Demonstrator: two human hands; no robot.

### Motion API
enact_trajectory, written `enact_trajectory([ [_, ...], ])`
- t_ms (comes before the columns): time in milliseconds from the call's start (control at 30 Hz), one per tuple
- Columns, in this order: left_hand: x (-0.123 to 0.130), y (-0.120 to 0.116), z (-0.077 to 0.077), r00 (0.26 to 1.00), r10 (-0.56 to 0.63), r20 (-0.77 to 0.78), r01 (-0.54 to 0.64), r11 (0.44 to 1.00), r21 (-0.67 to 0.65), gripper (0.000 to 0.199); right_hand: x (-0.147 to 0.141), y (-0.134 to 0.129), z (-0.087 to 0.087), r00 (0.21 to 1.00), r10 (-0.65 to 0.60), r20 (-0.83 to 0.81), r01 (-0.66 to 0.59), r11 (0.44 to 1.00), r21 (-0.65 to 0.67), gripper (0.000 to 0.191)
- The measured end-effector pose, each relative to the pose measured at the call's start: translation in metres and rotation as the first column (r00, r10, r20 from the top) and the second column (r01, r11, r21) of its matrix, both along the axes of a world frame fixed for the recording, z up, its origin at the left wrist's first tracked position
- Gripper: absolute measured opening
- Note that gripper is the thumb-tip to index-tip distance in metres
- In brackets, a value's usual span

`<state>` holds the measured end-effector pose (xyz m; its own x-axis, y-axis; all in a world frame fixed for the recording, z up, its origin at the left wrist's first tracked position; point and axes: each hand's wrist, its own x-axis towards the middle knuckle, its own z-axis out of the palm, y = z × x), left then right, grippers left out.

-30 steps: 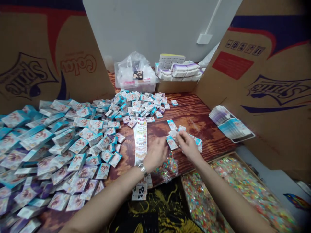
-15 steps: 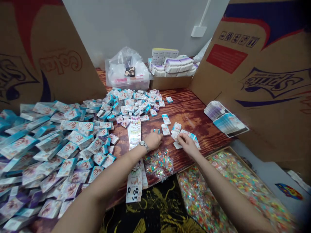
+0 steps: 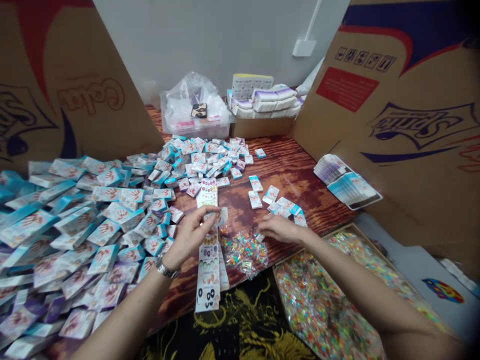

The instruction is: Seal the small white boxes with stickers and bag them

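Observation:
My left hand (image 3: pixel 197 230), with a watch at its wrist, is over the printed sticker strips (image 3: pixel 208 270). Its thumb and fingers pinch a small white and light-blue box (image 3: pixel 224 215). My right hand (image 3: pixel 279 228) is closed at the right edge of a heap of small clear packets (image 3: pixel 243 250) with bright coloured bits inside. Its fingertips point down and hide most of what they grip; a pale bit shows under them. Beyond that hand lie several small flat boxes (image 3: pixel 287 204), and two more boxes (image 3: pixel 255 200) lie further left.
A large pile of small boxes with a hand print (image 3: pixel 108 232) covers the left side. A carton of candy-coloured packets (image 3: pixel 307 300) stands at the lower right. Flat box blanks (image 3: pixel 348 185) lie fanned at the right. Cardboard walls (image 3: pixel 405 100) flank the table; a plastic tub (image 3: pixel 195 127) stands behind.
My left hand has moved left and nearer with a small box, from beside the loose boxes to over the strips. My right hand has left the flat boxes and moved left to the packets.

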<state>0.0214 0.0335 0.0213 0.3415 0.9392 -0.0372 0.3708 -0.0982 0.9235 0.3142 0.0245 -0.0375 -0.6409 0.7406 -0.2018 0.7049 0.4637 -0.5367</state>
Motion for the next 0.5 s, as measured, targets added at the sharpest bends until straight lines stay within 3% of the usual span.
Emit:
enact_trajectory([
  [67, -0.001, -0.010, -0.001, 0.997, 0.058, 0.049, -0.055, 0.996, -0.063, 0.028, -0.002, 0.011, -0.001, 0.995, 0.078, 0.065, -0.077, 0.997, -0.012, 0.012],
  [167, 0.000, -0.022, -0.004, 0.965, 0.146, 0.216, -0.095, 0.969, -0.229, 0.029, -0.008, 0.022, -0.004, 0.979, 0.150, 0.140, -0.148, 0.989, -0.026, 0.025],
  [333, 0.000, -0.035, -0.013, 0.819, 0.319, 0.476, -0.029, 0.852, -0.522, 0.035, -0.013, 0.024, -0.007, 0.957, 0.176, 0.230, -0.176, 0.984, -0.020, 0.012],
  [500, -0.007, -0.044, -0.019, 0.689, 0.470, 0.552, 0.010, 0.755, -0.656, 0.032, -0.007, 0.016, 0.016, 0.965, 0.133, 0.226, -0.141, 0.990, 0.020, 0.003],
])
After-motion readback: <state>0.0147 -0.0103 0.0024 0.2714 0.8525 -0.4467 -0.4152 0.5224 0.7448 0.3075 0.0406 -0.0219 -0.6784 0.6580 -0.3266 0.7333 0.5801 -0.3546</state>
